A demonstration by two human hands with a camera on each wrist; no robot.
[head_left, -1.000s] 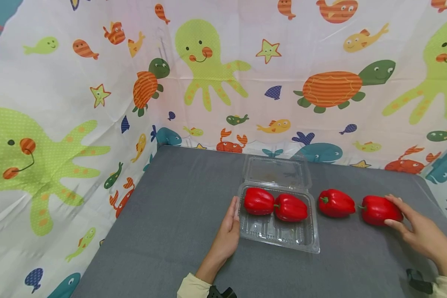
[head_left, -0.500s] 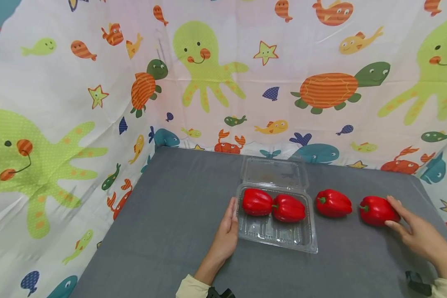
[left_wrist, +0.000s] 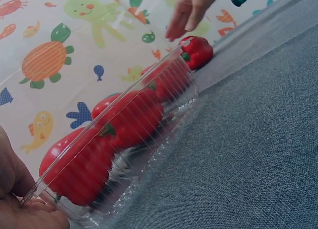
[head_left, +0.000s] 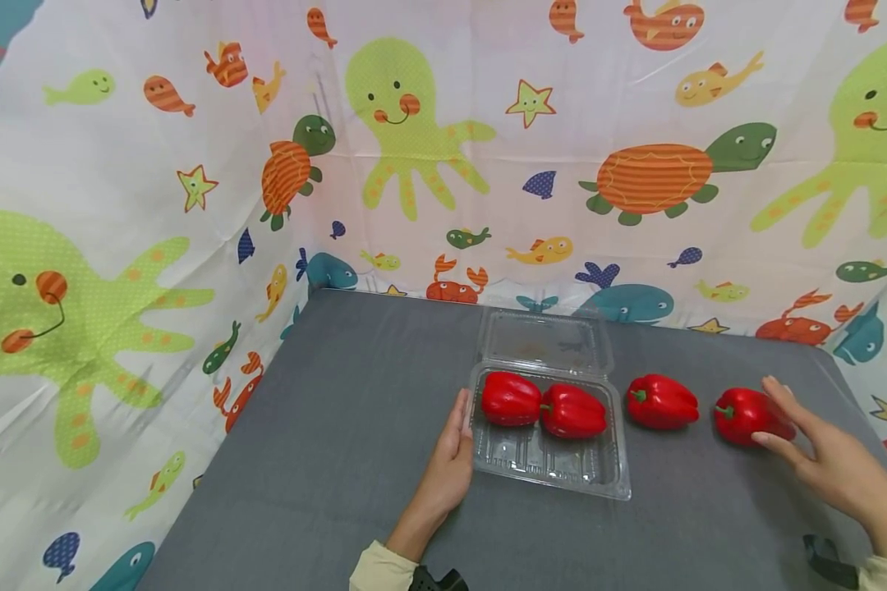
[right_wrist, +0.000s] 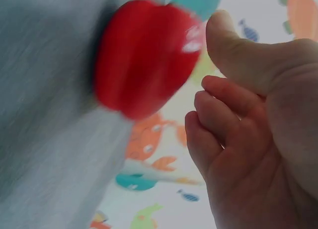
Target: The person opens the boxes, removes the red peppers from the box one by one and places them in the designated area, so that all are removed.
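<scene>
Two red bell peppers [head_left: 512, 399] lie side by side in the back of a clear plastic clamshell container [head_left: 540, 476], whose lid [head_left: 547, 338] is folded open behind it. My left hand [head_left: 443, 472] holds the container's left edge, the rim between thumb and fingers in the left wrist view. Just right of the container lies a third bell pepper [head_left: 662, 402], its green stem to the left. My right hand [head_left: 831, 455] hovers over the rightmost bell pepper [head_left: 748, 415]. In the right wrist view, a gap shows between its loosely bent fingers and that pepper [right_wrist: 146, 60].
Everything stands on a grey cloth-covered table [head_left: 340, 427]. A white curtain [head_left: 443, 107] printed with sea animals hangs behind the table and along its left side.
My right hand has loosened and come up off the rightmost pepper, which earlier sat between its thumb and fingers. The left hand and container stay put.
</scene>
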